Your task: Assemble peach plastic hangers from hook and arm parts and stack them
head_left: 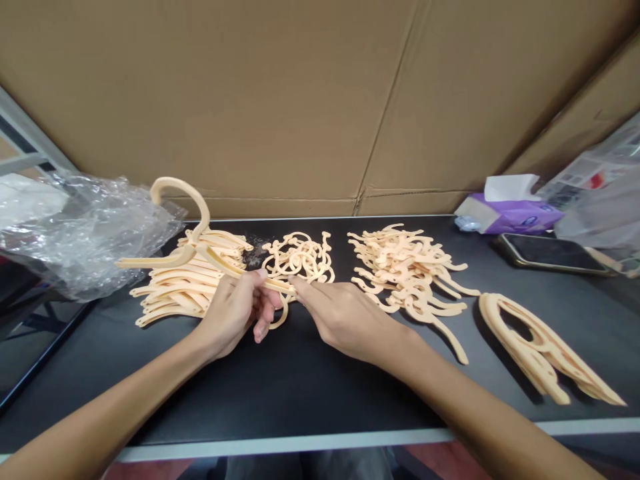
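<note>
A cream plastic hanger (193, 247) with its hook pointing up is held over the left pile by my left hand (240, 310), whose thumb and fingers pinch one arm of it. At the end of that arm, the closed fingertips of my right hand (345, 317) press; whether a small part is between them is hidden. Just behind my hands lies a pile of small curved hook pieces (300, 257). Long flat arm pieces (175, 290) are stacked under the hanger. To the right sits a heap of branched pieces (400, 267).
On the black table (290, 387), nested hangers (545, 347) lie at the right. Behind them are a phone (555, 253) and a purple tissue pack (515, 212). Clear plastic wrap (95, 233) spreads at the left; cardboard (250, 100) stands behind.
</note>
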Available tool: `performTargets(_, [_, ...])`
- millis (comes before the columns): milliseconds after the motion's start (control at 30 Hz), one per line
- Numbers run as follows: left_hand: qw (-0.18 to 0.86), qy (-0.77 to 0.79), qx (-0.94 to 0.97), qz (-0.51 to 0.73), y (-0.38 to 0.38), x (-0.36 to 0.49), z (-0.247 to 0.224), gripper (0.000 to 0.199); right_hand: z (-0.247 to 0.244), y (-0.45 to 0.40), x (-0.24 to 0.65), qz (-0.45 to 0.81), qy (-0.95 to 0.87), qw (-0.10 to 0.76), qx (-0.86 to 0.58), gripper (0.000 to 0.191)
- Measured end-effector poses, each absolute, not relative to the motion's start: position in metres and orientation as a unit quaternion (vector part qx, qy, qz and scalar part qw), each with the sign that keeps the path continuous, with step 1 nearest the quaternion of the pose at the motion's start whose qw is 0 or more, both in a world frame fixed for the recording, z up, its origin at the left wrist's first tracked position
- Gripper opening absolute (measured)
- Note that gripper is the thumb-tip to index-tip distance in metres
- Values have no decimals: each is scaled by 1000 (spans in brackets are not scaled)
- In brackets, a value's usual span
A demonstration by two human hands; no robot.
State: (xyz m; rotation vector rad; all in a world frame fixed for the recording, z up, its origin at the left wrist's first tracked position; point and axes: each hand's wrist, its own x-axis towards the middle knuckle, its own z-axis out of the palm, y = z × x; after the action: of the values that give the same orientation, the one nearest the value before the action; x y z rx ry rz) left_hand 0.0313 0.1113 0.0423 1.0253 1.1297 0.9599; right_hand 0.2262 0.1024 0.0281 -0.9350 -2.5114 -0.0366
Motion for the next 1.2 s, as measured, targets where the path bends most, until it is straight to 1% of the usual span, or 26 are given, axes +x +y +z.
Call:
performTargets(100, [614,499,450,415,111,31,43,41,27,103,226,-17,-914,232,-331,39])
performTargets(300, [605,503,456,416,111,31,42,42,28,106,226,-19,-910,253,-328,29])
performTargets(433, [604,492,463,423,112,31,42,42,27,108,226,-26,-903,282,-324,23])
performTargets(667, [610,467,466,439,113,30,41,40,27,114,231,-36,-883,301,-358,27])
performTargets(767, [610,460,464,448,114,30,43,40,27,119,234,-22,-868,335,-365,28])
performTargets(900, [592,465,468,462,115,30,47,43,27,125,238,14,-833,404,-378,23])
performTargets(1067, [541,471,480,505,117,29,47,44,30,135,247,-52,-785,455,-417,26])
performTargets(1200, [498,461,523,515,116,28,44,45,31,137,249,-64,-778,468,-413,27])
